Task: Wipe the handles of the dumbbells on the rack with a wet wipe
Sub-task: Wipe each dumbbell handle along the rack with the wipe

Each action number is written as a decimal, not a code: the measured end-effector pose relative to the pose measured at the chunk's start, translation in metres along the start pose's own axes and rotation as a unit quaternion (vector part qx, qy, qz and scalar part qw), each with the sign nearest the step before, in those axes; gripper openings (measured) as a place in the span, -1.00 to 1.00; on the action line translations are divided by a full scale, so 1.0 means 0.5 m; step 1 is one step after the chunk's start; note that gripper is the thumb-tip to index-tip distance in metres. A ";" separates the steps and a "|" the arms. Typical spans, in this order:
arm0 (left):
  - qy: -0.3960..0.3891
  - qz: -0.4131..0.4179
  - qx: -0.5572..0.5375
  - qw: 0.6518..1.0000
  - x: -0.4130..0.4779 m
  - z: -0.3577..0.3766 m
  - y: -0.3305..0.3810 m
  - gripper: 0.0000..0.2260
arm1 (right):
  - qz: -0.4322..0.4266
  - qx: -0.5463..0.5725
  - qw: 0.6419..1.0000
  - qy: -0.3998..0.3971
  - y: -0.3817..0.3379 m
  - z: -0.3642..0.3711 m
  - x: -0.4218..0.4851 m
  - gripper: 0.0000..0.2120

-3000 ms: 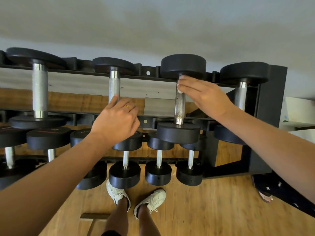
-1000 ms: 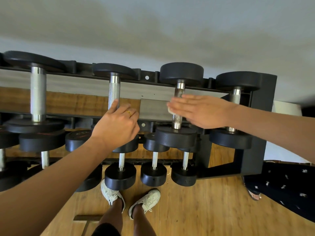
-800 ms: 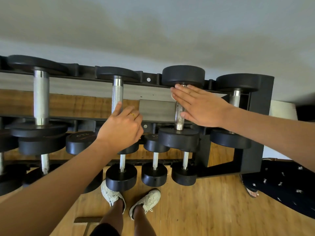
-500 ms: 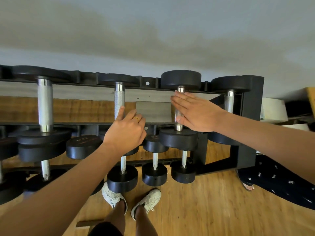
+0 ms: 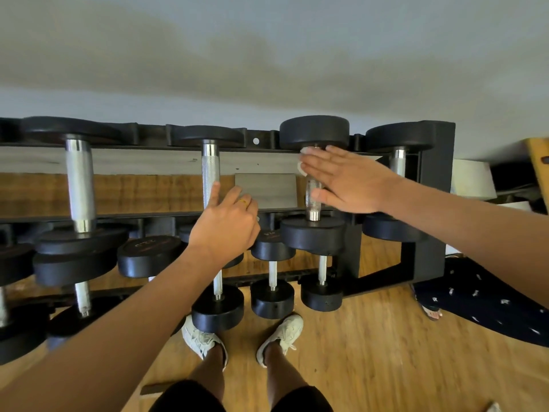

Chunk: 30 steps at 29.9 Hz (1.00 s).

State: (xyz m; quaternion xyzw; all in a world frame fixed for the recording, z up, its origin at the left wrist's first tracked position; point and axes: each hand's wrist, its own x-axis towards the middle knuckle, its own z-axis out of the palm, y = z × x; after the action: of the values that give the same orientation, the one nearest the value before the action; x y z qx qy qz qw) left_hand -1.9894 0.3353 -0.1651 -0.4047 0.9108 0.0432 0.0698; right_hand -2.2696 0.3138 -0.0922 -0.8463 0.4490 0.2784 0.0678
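A gym: a black rack [image 5: 436, 185] loaded with dumbbells [image 5: 314, 185] over wood flooring [image 5: 371, 352].

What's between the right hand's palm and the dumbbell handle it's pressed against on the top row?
In the head view, a white wet wipe shows between the right hand and the handle; only its edge peeks out by the fingers.

single head-worn wide-angle view, looking forward and steeply down over dumbbell rack [image 5: 436, 203] from close above. wall [image 5: 267, 55] filling upper frame, wooden floor [image 5: 371, 352] and wearer's own shoes [image 5: 202, 340] showing at bottom. both forearms reaching in from lower corners. edges bending from lens distortion. no second view sharing scene.
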 end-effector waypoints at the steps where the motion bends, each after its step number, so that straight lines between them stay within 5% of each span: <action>1: 0.000 -0.002 -0.001 1.000 0.000 0.001 0.001 -0.58 | 0.009 0.005 1.000 0.006 0.005 0.000 0.003 -0.33; 4: 0.011 -0.007 -0.006 1.000 0.000 0.004 -0.001 -0.57 | 0.002 0.048 0.999 0.012 -0.006 0.021 -0.007 -0.30; 11: 0.041 -0.019 -0.010 0.999 -0.001 0.007 0.006 -0.64 | -0.161 0.114 0.980 -0.022 -0.029 0.069 -0.051 -0.38; 15: 0.057 -0.022 -0.014 0.998 0.002 0.008 0.010 -0.68 | -0.188 0.059 0.980 0.011 -0.002 0.087 -0.052 -0.39; 24: 0.055 -0.024 0.001 0.998 0.000 0.010 0.007 -0.67 | -0.028 0.072 0.995 0.066 0.012 0.046 0.013 -0.32; 30: 0.056 -0.028 0.000 0.998 -0.002 0.011 0.010 -0.55 | -0.046 0.165 0.983 0.068 -0.008 0.076 -0.024 -0.35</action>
State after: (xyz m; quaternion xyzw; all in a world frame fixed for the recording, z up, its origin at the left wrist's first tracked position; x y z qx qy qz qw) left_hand -1.9920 0.3400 -0.1703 -0.4314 0.9018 0.0183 0.0198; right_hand -2.2877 0.3387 -0.1181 -0.8601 0.4531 0.1390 0.1888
